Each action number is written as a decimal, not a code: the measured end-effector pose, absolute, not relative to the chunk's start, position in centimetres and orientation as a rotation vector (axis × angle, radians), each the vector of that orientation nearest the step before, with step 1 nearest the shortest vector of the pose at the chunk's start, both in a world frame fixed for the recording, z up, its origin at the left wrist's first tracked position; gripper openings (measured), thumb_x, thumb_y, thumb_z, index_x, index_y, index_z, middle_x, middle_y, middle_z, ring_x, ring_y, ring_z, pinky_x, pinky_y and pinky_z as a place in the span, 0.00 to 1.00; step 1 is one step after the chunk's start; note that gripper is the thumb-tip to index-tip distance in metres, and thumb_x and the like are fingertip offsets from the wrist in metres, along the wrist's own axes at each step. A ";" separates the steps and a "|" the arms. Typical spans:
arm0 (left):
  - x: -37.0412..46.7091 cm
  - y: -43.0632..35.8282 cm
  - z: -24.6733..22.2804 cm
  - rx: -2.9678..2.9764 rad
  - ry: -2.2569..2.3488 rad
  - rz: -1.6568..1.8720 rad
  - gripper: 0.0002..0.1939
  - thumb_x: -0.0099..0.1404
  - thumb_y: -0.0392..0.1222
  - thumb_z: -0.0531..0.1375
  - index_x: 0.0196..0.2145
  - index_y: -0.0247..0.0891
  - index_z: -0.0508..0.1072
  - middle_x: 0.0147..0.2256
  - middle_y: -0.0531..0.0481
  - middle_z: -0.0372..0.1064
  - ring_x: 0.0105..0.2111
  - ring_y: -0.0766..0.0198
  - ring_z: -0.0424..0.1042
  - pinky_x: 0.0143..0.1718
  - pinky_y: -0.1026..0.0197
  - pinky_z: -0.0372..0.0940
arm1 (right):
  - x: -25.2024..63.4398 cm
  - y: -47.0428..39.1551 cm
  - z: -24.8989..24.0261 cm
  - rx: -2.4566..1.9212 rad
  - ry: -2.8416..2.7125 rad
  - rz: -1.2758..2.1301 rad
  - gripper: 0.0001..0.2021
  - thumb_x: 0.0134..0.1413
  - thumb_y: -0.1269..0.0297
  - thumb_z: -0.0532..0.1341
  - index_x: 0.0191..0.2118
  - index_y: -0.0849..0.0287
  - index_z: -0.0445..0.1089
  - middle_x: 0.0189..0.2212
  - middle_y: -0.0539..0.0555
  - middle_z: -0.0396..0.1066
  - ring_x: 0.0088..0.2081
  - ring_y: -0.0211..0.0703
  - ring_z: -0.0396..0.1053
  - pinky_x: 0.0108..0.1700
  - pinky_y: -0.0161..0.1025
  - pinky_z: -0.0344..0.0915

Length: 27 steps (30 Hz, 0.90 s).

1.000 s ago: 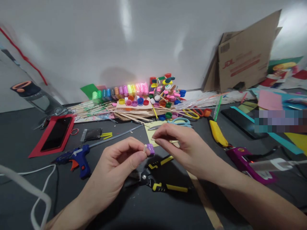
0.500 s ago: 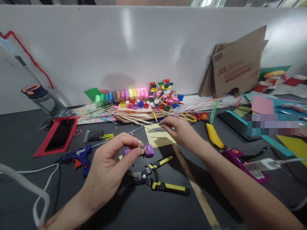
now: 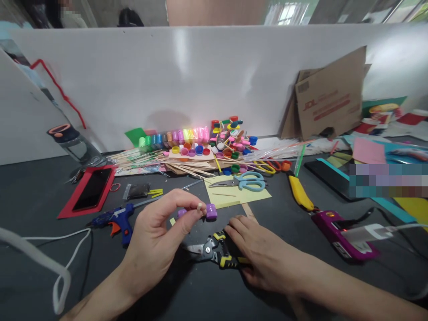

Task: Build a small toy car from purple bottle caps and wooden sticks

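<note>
My left hand (image 3: 160, 236) pinches a short wooden stick (image 3: 199, 207) between thumb and forefinger. Two small purple pieces (image 3: 211, 212) show just behind these fingertips; whether they are held or lie on the table I cannot tell. My right hand (image 3: 257, 249) is wrapped over the yellow and black handles of the wire strippers (image 3: 208, 250), whose jaws point left beneath my left hand. Beyond the hands, blue-handled scissors (image 3: 250, 182) and a thin stick rest on a pale yellow sheet (image 3: 217, 200).
A blue glue gun (image 3: 122, 220) and a phone (image 3: 92, 189) on red card lie left. Modelling clay (image 3: 177, 137), paint pots (image 3: 199, 150) and wooden sticks line the back. A yellow knife (image 3: 300, 192) and a purple power strip (image 3: 344, 236) sit right.
My right hand has come back from the scissors toward me and closed over the wire strippers' handles. The scissors now lie uncovered on the yellow sheet. My left hand keeps its pinch.
</note>
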State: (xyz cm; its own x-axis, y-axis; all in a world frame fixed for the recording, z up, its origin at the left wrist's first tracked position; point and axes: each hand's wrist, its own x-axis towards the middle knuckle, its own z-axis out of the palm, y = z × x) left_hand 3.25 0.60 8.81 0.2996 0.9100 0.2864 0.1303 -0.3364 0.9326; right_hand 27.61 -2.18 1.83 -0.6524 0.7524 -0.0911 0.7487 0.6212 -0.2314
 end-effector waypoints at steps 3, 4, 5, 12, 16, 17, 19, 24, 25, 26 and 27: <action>3.1 0.4 8.8 1.735 0.952 1.116 0.06 0.72 0.40 0.58 0.38 0.47 0.76 0.38 0.56 0.72 0.40 0.68 0.69 0.44 0.67 0.62 | 28.0 -2.2 1.9 -1.283 -2.844 0.411 0.27 0.39 0.69 0.63 0.51 0.68 0.68 0.44 0.65 0.67 0.45 0.59 0.64 0.49 0.55 0.63; 3.0 0.4 8.8 1.745 0.946 1.115 0.07 0.72 0.39 0.58 0.39 0.47 0.75 0.38 0.56 0.72 0.41 0.68 0.69 0.44 0.67 0.62 | 28.2 -2.3 1.9 -1.283 -2.848 0.426 0.27 0.39 0.69 0.62 0.50 0.68 0.68 0.43 0.65 0.67 0.45 0.58 0.64 0.48 0.54 0.64; 3.0 0.4 8.8 1.749 0.940 1.115 0.07 0.72 0.39 0.57 0.39 0.47 0.75 0.38 0.56 0.72 0.41 0.68 0.69 0.44 0.68 0.62 | 28.3 -2.5 1.9 -1.288 -2.851 0.442 0.27 0.39 0.70 0.62 0.50 0.69 0.68 0.42 0.65 0.67 0.44 0.58 0.64 0.47 0.53 0.64; 3.4 0.6 8.5 1.774 0.919 1.118 0.09 0.73 0.37 0.55 0.38 0.45 0.75 0.36 0.54 0.70 0.39 0.67 0.69 0.43 0.66 0.62 | 30.1 -3.5 1.0 -1.380 -2.811 0.493 0.28 0.39 0.74 0.60 0.52 0.70 0.67 0.43 0.67 0.68 0.46 0.59 0.66 0.49 0.55 0.66; 3.5 0.9 8.2 1.750 0.940 1.097 0.09 0.73 0.39 0.55 0.37 0.45 0.75 0.35 0.53 0.71 0.38 0.64 0.69 0.42 0.63 0.62 | 31.8 -3.8 0.6 -1.356 -2.628 0.528 0.28 0.41 0.77 0.59 0.53 0.67 0.64 0.45 0.67 0.69 0.46 0.57 0.69 0.51 0.52 0.68; 3.5 0.9 8.2 1.745 0.946 1.100 0.09 0.73 0.39 0.55 0.37 0.45 0.75 0.35 0.53 0.71 0.38 0.64 0.69 0.42 0.63 0.63 | 32.1 -3.8 0.8 -1.349 -2.549 0.531 0.28 0.42 0.77 0.59 0.54 0.65 0.63 0.46 0.66 0.69 0.47 0.56 0.69 0.50 0.50 0.69; 3.5 0.9 8.1 1.742 0.945 1.114 0.08 0.72 0.39 0.56 0.38 0.46 0.76 0.35 0.53 0.71 0.38 0.63 0.69 0.42 0.63 0.63 | 32.3 -3.5 1.6 -1.353 -2.377 0.511 0.29 0.45 0.76 0.58 0.56 0.61 0.59 0.48 0.65 0.68 0.49 0.55 0.70 0.50 0.48 0.70; 3.9 0.7 7.4 1.665 0.989 0.997 0.11 0.72 0.42 0.56 0.38 0.45 0.79 0.35 0.50 0.72 0.36 0.62 0.69 0.37 0.63 0.63 | 30.6 -1.5 3.9 -1.250 -2.177 0.440 0.33 0.42 0.74 0.59 0.58 0.55 0.55 0.51 0.62 0.68 0.52 0.56 0.69 0.53 0.50 0.68; 4.0 0.7 7.2 1.631 1.000 0.967 0.11 0.72 0.43 0.56 0.38 0.45 0.79 0.36 0.50 0.73 0.36 0.62 0.70 0.37 0.63 0.64 | 30.2 -1.0 4.2 -1.206 -2.180 0.445 0.33 0.41 0.75 0.59 0.58 0.55 0.56 0.51 0.62 0.67 0.51 0.56 0.69 0.53 0.50 0.67; 4.0 0.7 6.9 1.594 1.002 0.948 0.11 0.72 0.44 0.56 0.39 0.44 0.79 0.37 0.49 0.73 0.36 0.62 0.70 0.37 0.63 0.64 | 29.8 -0.5 4.4 -1.165 -2.192 0.458 0.33 0.40 0.75 0.59 0.57 0.56 0.56 0.50 0.61 0.68 0.51 0.55 0.69 0.53 0.50 0.67; 4.1 0.8 6.7 1.557 1.000 0.932 0.11 0.72 0.45 0.57 0.40 0.44 0.79 0.37 0.49 0.73 0.36 0.62 0.70 0.38 0.63 0.65 | 29.5 -0.2 4.4 -1.135 -2.207 0.472 0.33 0.40 0.75 0.60 0.56 0.56 0.57 0.50 0.61 0.68 0.51 0.55 0.69 0.53 0.49 0.67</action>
State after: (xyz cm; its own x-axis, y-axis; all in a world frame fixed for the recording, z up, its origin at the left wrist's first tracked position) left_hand 4.05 0.77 6.75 0.3559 0.9314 0.0769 0.1425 -0.1354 0.9805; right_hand 29.51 -0.15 4.42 -0.4499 0.8209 0.3517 0.6054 0.5698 -0.5557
